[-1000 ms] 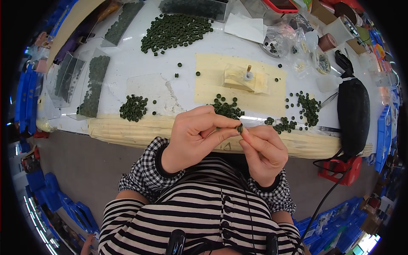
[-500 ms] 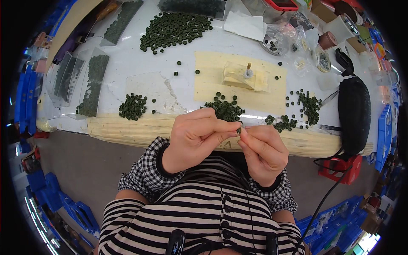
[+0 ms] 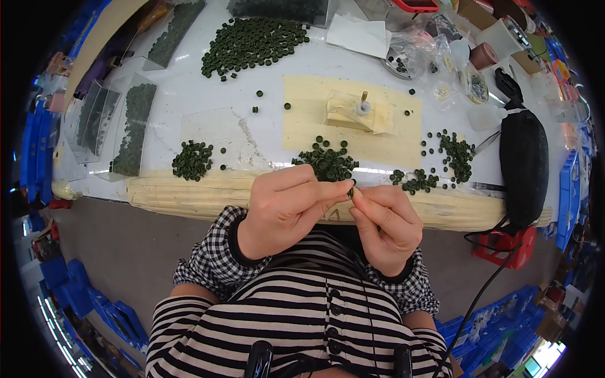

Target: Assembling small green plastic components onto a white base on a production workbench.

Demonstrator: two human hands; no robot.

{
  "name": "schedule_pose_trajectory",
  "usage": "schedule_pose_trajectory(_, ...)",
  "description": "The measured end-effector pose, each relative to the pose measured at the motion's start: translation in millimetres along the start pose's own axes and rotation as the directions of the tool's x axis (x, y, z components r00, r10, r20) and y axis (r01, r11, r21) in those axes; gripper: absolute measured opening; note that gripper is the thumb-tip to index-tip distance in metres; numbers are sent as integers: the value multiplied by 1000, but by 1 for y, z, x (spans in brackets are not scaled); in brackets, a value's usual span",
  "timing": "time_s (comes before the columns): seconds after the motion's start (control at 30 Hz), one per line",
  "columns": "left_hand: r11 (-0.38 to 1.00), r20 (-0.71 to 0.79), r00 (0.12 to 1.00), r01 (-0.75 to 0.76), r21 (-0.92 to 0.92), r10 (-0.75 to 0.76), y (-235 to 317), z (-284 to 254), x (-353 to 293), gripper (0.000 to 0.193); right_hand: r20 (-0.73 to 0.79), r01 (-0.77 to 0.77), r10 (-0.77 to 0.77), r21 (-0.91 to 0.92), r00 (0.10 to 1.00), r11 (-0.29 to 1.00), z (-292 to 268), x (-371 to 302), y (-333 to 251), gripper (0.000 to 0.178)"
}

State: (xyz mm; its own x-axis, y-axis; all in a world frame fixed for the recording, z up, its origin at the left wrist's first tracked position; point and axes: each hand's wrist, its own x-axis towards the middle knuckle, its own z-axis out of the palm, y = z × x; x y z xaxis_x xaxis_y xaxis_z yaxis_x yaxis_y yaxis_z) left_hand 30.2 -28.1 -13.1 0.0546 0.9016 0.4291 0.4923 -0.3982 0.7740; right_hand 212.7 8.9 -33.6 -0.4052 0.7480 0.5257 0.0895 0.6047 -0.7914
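Note:
My left hand (image 3: 282,211) and my right hand (image 3: 389,225) meet at their fingertips over the near edge of the table. Both pinch one small dark green ring-shaped piece (image 3: 351,191), which the fingers mostly hide. Just beyond my fingers lies a heap of similar green pieces (image 3: 324,160). Smaller groups of them lie on the left (image 3: 193,160) and on the right (image 3: 457,156). Past the near heap, a tape-wrapped block (image 3: 359,112) with a white collar and a brass-coloured pin (image 3: 364,96) stands on a yellowish sheet (image 3: 302,135).
A large pile of green pieces (image 3: 252,44) spreads at the back. Clear trays (image 3: 134,129) filled with them stand on the left. A white paper (image 3: 358,36), plastic bags (image 3: 441,63) and a black padded object (image 3: 524,164) lie to the right. Yellowish padding (image 3: 189,192) covers the front edge.
The whole view has shifted slightly. Both hands keep their pinch on the green piece, with only a small shift of the fingertips.

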Motion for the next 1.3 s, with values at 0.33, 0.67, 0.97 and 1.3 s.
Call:
schedule_pose_trajectory(0.33, 949, -13, 956, 292, 123, -292, -5, -16, 2, 22, -111, -112, 54, -629, 992, 770, -36, 11, 17, 15)
schedule_pose_trajectory(0.67, 2, 241, 668, 341, -940, -704, -5, -24, 5, 27, -8, -52, 63, -680, 998, 731, -30, 18, 13, 13)
schedule_pose_trajectory(0.97, -269, 429, 793, 341, -901, -433, -17, -18, -11, 39, -47, -111, 101, -511, 994, 853, -28, 16, 14, 15)
schedule_pose_trajectory(1.3, -148, 530, 627, 556, -818, -571, 16, 0, 4, 36, -142, -199, 184, -101, 973, 975, -15, 12, -2, 13)
